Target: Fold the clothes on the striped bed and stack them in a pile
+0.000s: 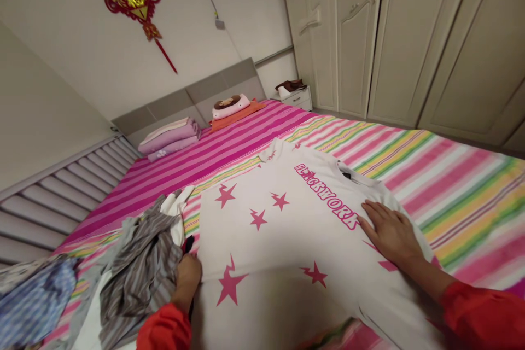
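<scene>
A white T-shirt [287, 240] with pink stars and pink "BLACKWORK" lettering lies spread on the bed, its collar towards the right and its hem towards the left. My right hand [389, 232] rests flat on the shirt just beyond the lettering, fingers stretched out. At the hem, my left hand [188, 279] is closed with its fingers curled at the shirt's edge; the fingertips are hidden. Beside that hand lies a heap of clothes, with a grey-brown striped garment [141, 273] on top. A small black piece of cloth [188, 244] shows just above the left hand.
The bed has a striped cover [463, 197]. A blue checked garment [39, 301] lies at the left. Folded lilac bedding [172, 139] and a pink pillow [231, 106] are near the headboard [229, 82]. A railing [69, 186] borders the left; wardrobes [414, 49] stand at the right.
</scene>
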A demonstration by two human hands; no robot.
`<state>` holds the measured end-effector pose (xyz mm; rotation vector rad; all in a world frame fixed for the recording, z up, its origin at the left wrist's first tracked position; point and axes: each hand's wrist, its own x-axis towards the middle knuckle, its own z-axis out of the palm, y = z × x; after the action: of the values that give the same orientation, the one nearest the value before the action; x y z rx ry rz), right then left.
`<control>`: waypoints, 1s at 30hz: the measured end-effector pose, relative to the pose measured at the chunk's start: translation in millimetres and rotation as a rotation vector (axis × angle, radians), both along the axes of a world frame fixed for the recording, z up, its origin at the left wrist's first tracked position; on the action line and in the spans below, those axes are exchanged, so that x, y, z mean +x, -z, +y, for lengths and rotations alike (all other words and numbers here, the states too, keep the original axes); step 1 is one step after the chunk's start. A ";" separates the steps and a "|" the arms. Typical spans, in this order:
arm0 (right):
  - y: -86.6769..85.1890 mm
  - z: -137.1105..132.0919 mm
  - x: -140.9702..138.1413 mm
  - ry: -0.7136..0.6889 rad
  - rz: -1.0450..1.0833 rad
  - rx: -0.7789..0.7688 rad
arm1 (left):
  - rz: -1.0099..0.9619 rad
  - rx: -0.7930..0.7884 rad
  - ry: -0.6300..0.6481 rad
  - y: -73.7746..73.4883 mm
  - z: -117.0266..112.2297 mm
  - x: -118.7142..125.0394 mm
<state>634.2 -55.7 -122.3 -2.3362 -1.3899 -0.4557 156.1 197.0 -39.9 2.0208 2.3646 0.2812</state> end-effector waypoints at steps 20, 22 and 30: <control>-3.3 -0.8 -2.6 0.014 0.056 -0.038 | -0.079 -0.132 0.722 45.8 -79.1 241.8; -4.3 -1.0 -3.6 0.012 0.068 -0.035 | -0.068 -0.121 0.507 37.4 -50.1 188.7; -14.4 -4.7 -10.6 -0.002 0.033 0.010 | -0.099 0.025 0.176 3.7 -77.8 21.1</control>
<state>623.6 -60.4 -107.9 -2.3242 -1.3714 -0.4213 177.1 119.2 -43.6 2.1538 2.1208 0.3981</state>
